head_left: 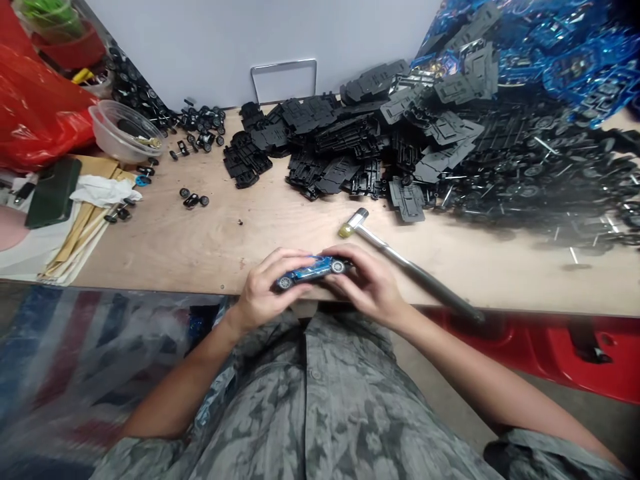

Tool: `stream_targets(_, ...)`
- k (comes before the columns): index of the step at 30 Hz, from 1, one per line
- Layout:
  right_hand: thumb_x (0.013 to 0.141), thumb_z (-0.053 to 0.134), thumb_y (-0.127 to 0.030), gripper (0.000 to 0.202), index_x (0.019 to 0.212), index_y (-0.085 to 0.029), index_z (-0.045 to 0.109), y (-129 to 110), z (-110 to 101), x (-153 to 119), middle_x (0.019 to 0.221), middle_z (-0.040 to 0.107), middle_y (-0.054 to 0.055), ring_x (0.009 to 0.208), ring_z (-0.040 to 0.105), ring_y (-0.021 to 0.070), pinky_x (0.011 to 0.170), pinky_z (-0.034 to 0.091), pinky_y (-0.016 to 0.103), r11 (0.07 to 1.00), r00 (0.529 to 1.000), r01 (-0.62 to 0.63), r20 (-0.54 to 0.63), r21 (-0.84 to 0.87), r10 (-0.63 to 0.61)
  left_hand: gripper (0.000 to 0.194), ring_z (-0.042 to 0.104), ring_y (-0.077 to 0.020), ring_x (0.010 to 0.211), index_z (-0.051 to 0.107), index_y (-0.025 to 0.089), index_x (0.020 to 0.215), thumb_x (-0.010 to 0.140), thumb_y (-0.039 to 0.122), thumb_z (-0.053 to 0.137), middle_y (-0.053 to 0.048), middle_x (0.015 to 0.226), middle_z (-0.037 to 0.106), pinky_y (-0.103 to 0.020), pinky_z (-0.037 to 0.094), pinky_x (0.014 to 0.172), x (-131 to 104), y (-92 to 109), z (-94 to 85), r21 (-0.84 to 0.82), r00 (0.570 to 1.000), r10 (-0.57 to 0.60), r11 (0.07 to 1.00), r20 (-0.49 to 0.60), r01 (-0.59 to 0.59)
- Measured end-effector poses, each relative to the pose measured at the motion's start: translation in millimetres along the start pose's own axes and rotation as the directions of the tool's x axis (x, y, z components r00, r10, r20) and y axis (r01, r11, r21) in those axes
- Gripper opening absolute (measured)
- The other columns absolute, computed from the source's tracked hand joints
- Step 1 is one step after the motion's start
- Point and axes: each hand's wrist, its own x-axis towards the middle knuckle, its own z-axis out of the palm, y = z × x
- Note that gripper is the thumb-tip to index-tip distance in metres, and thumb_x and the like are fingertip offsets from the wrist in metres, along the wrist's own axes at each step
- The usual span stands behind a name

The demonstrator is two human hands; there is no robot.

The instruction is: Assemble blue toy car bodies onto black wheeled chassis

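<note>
A small blue toy car with silver-rimmed wheels is held level over the table's front edge. The fingers of my left hand close round its left end. At the other end, my right hand grips it with thumb below and fingers above. Just behind my right hand lies a hammer, its head toward the back and its dark handle reaching over the front edge. Black plastic car bases form a heap at the back.
Wheel-and-axle parts are piled at the right, below bagged blue car bodies. On the left are a clear bowl, a dark phone and a red bag. A red tray sits below the table edge.
</note>
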Motion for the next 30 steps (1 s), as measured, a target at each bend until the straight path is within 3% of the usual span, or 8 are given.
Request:
stream_targets(7,0.098,0.059,-0.015,0.035,0.133,-0.018,0.058,1.2,9.0,0.8,0.115,0.072,0.014,0.107,0.070,0.0260,0.093,0.058,0.045,0.977,0.976,0.213,0.057,-0.020,-0.212,0.044,0.067,-0.0239,0.113,0.062,0.021,0.124,0.084,0.018,0.080,-0.011,0.118,0.069,-0.041,0.055,0.100,0.9,5.4,11.9,-0.006,0.998,-0.031,1.000,-0.048,0.030)
stream_targets(12,0.098,0.064,-0.024,0.032,0.129,-0.019,0.059,1.2,2.4,5.6,0.111,0.072,0.012,0.101,0.070,0.0236,0.089,0.060,0.041,0.992,0.991,0.125,0.047,0.000,-0.125,0.037,0.068,-0.0238,0.111,0.067,0.021,0.111,0.079,0.024,0.085,-0.010,0.115,0.071,-0.038,0.053,0.101,-0.2,11.6,7.9,-0.192,0.966,-0.239,0.957,-0.095,0.218)
stream_targets(15,0.098,0.065,-0.027,0.025,0.122,-0.019,0.063,-3.2,-14.0,17.9,0.107,0.073,0.009,0.098,0.070,0.0207,0.086,0.060,0.035,0.995,0.981,0.068,0.177,0.068,-0.079,0.051,0.071,-0.0282,0.110,0.065,0.020,0.115,0.079,0.052,0.082,-0.013,0.121,0.071,-0.039,0.057,0.094,5.3,16.7,-3.1,-0.601,0.841,-0.509,0.619,0.182,0.505)
stream_targets(17,0.099,0.065,-0.031,0.025,0.120,-0.019,0.065,-5.9,-24.4,30.8,0.108,0.074,0.008,0.097,0.070,0.0198,0.086,0.059,0.033,0.994,0.939,0.050,0.335,0.100,-0.081,0.058,0.074,-0.0312,0.103,0.063,0.019,0.120,0.085,0.065,0.069,-0.016,0.120,0.072,-0.042,0.060,0.086,12.9,20.7,-8.3,-0.712,0.716,-0.511,0.254,0.476,0.655)
stream_targets(19,0.099,0.065,-0.034,0.027,0.122,-0.020,0.066,-6.9,-30.4,44.0,0.109,0.074,0.008,0.098,0.070,0.0202,0.088,0.058,0.034,0.993,0.911,0.079,0.399,0.090,-0.108,0.051,0.078,-0.0304,0.092,0.062,0.018,0.121,0.091,0.059,0.066,-0.015,0.113,0.075,-0.042,0.062,0.079,21.4,24.7,-8.9,-0.708,0.638,-0.464,0.033,0.614,0.706)
stream_targets(22,0.095,0.070,-0.035,0.036,0.129,-0.024,0.065,-7.4,-28.2,53.8,0.118,0.070,0.010,0.109,0.066,0.0254,0.095,0.057,0.042,0.978,0.972,0.191,0.154,-0.081,-0.177,0.037,0.079,-0.0258,0.082,0.063,0.018,0.125,0.095,0.040,0.065,-0.011,0.105,0.078,-0.037,0.062,0.076,31.4,29.4,-3.3,-0.790,0.648,-0.534,-0.061,0.542,0.610)
stream_targets(25,0.092,0.074,-0.032,0.048,0.138,-0.030,0.062,-12.8,-16.4,43.5,0.123,0.065,0.011,0.115,0.063,0.0293,0.096,0.055,0.050,0.924,0.948,0.267,-0.099,-0.274,-0.304,0.036,0.078,-0.0271,0.091,0.067,0.016,0.125,0.101,0.040,0.054,-0.011,0.106,0.079,-0.040,0.062,0.084,37.0,33.2,3.8,-0.864,0.635,-0.631,-0.120,0.446,0.488)
stream_targets(30,0.091,0.073,-0.022,0.066,0.152,-0.026,0.049,-33.1,3.9,10.9,0.106,0.066,0.010,0.104,0.065,0.0282,0.095,0.057,0.054,0.835,0.900,0.398,-0.015,-0.379,-0.435,0.038,0.072,-0.0272,0.116,0.072,0.011,0.117,0.103,0.040,0.052,-0.013,0.114,0.078,-0.041,0.054,0.107,44.0,44.2,14.1,-0.938,0.659,-0.681,-0.131,0.320,0.321)
